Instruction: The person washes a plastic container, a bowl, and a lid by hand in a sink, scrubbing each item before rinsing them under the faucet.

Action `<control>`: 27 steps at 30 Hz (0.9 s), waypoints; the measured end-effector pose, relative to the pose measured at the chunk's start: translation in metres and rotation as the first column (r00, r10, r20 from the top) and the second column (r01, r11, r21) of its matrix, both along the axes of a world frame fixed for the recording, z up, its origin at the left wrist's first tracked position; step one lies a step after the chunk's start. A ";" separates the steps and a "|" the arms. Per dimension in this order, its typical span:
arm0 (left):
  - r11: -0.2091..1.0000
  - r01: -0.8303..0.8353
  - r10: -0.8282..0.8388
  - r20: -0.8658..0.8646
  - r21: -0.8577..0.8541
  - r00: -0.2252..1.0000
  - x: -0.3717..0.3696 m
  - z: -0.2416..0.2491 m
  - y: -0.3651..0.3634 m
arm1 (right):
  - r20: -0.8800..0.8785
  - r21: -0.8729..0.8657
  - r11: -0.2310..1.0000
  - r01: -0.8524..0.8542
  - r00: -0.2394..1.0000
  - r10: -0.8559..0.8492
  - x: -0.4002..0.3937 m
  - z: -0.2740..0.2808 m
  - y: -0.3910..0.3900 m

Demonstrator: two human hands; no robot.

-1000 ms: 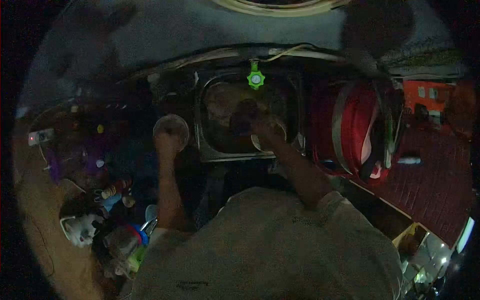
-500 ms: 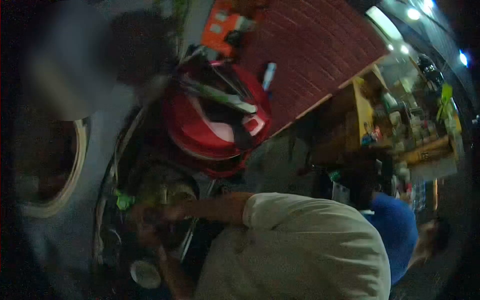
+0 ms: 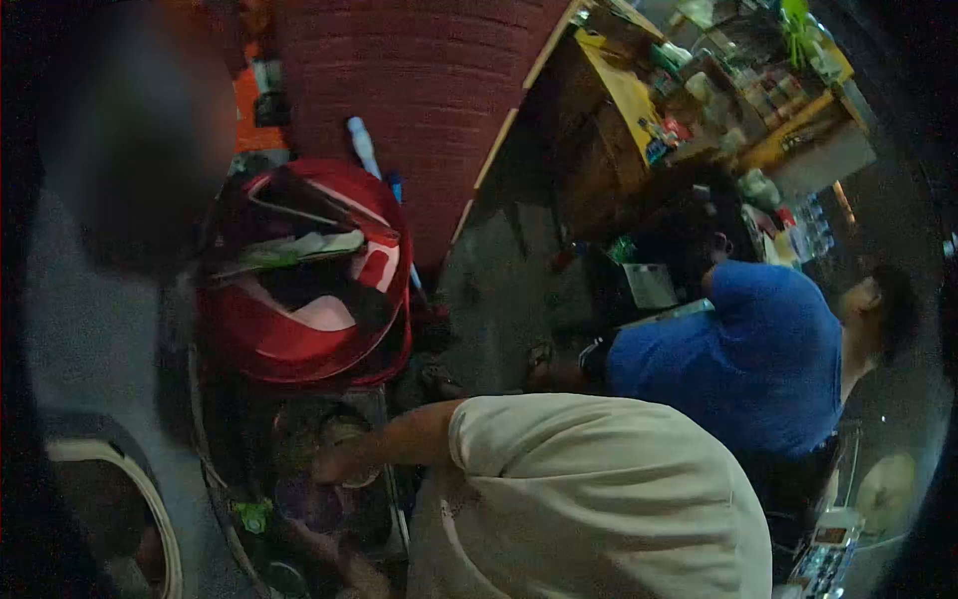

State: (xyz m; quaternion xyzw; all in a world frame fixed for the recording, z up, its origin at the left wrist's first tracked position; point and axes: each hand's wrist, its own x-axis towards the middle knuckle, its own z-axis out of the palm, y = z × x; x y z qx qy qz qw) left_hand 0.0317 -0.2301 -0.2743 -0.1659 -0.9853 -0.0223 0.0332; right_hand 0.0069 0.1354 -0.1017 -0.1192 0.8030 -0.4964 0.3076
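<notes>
My right arm reaches out of a cream sleeve toward the left of the head view. My right hand [image 3: 334, 465] is closed, with its fingers bent down over a dark purple thing [image 3: 311, 502] too blurred to name. From below, my left hand [image 3: 324, 544] comes up to the same purple thing; its fingers are smeared and dim. Just above my right hand is a round brownish bowl or pot [image 3: 344, 431], partly covered by the hand. A small bright green object [image 3: 253, 516] lies left of the hands. Near the bottom edge shows a round clear or pale dish [image 3: 286, 579].
A round red object [image 3: 284, 349] with dark straps stands above my hands, beside a dark red slatted panel [image 3: 419, 70]. At right, a person in a blue shirt [image 3: 738, 349] sits by cluttered yellow-edged shelves [image 3: 619, 95]. A pale-rimmed round thing [image 3: 150, 489] lies at lower left.
The view has swung, so the red object sits farther left and lower. More of the person in blue shows. My hands appear slightly lower, still close together at the purple thing.
</notes>
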 end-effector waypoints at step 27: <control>0.852 -0.145 0.015 0.253 0.503 0.967 0.028 0.031 0.046 | 0.029 -0.145 0.989 0.030 0.999 -0.026 0.012 -0.012 -0.013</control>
